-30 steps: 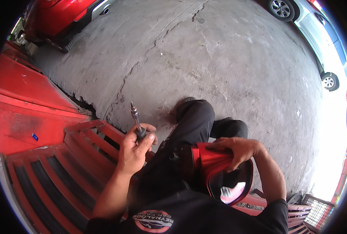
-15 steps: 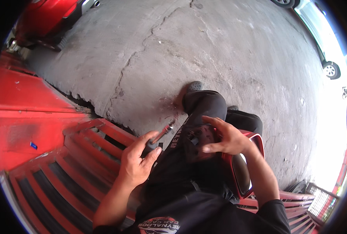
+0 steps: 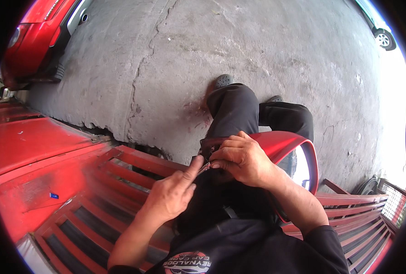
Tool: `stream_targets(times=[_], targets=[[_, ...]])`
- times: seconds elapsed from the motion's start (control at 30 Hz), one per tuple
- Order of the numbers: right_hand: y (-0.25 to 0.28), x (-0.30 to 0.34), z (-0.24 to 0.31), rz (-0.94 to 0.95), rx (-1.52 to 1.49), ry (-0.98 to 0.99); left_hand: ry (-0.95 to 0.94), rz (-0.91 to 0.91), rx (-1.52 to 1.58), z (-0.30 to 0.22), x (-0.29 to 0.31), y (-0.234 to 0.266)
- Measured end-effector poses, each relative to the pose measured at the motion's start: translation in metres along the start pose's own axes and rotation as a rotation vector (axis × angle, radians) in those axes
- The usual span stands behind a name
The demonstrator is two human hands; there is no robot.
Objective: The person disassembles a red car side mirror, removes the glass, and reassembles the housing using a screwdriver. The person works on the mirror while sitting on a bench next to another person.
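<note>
A red car side mirror point(image 3: 276, 142) lies across my lap, its glass toward the right and its dark mounting end at the left. Over that dark end, my right hand point(image 3: 244, 160) is closed in a pinch; what its fingertips hold is hidden. My left hand point(image 3: 171, 192) is curled at the near left, index finger stretched toward the right fingertips. Between the two hands shows a short metal shaft point(image 3: 204, 169), apparently that of the driver with a dark handle in my left hand. The handle itself is covered by the palm.
I sit on a red slatted bench point(image 3: 98, 219) that runs to both sides. A red panel point(image 3: 43, 150) with a small blue item point(image 3: 53, 196) stands at the left. Beyond the cracked concrete floor point(image 3: 189, 45) are a red car point(image 3: 38, 41) and a pale car's wheel point(image 3: 384, 39).
My right hand has closed from an open spread and come down on the mirror's mounting end. The left hand has brought the driver in toward it. The mirror has turned and shifted up on my lap.
</note>
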State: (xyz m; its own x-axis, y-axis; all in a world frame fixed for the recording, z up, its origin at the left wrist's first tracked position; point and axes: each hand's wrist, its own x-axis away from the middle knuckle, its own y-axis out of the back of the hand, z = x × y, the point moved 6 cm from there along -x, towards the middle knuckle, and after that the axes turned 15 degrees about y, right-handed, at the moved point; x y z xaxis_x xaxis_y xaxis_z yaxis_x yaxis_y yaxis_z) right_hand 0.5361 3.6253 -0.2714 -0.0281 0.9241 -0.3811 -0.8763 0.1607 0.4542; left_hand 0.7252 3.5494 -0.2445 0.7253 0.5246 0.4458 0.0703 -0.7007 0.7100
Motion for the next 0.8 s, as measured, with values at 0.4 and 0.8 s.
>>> stream_targets(times=[0.4, 0.8], targets=[[0.001, 0.026, -0.012, 0.16, 0.503, -0.497, 0.039, 0.094, -0.646, -0.012, -0.023, 0.023], [-0.002, 0.029, -0.015, 0.193, 0.454, -0.428, -0.08, 0.179, -0.947, -0.046, -0.046, 0.02]])
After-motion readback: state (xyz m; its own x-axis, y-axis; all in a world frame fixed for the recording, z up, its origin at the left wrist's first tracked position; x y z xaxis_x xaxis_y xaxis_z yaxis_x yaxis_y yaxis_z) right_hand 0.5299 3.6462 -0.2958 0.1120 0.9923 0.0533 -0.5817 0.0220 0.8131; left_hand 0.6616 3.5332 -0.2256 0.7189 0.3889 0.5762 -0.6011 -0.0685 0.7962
